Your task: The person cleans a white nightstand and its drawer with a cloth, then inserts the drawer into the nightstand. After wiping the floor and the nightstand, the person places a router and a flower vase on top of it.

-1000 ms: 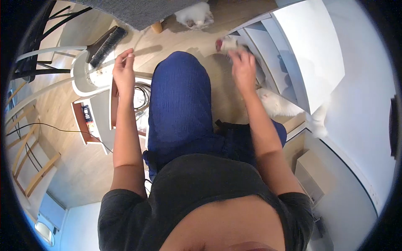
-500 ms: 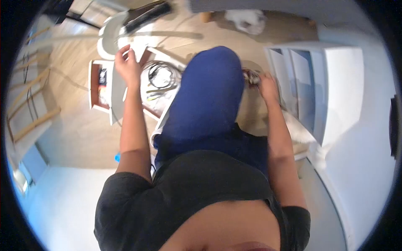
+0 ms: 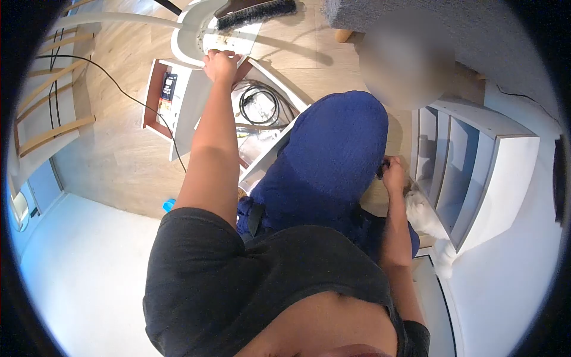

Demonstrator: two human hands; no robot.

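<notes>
My left hand (image 3: 220, 64) is stretched forward, over the near rim of the white dustpan (image 3: 179, 43) and beside the corner of a white drawer (image 3: 278, 82). Its fingers are bent and somewhat apart, and no object shows in them. Whether they touch the rim or the drawer, I cannot tell. Inside that drawer lies a coiled black cable (image 3: 259, 102). Low beside my blue-clad knee, my right hand (image 3: 395, 176) is closed around a small dark object (image 3: 382, 169), mostly hidden by fingers and leg; its kind is unclear.
Another drawer (image 3: 157, 101) with small packages stands at left, a black cord (image 3: 119, 87) crossing near it. A brush (image 3: 256, 16) lies by the dustpan. The white cabinet frame (image 3: 505, 178) is at right, with a white furry animal (image 3: 423, 214) beside it. A grey sofa (image 3: 410, 18) stands ahead.
The view has shifted, and drawers and dustpan appear further right. My left hand's fingers now bend downward near the dustpan rim. My right hand keeps its small object, now more hidden by the knee.
</notes>
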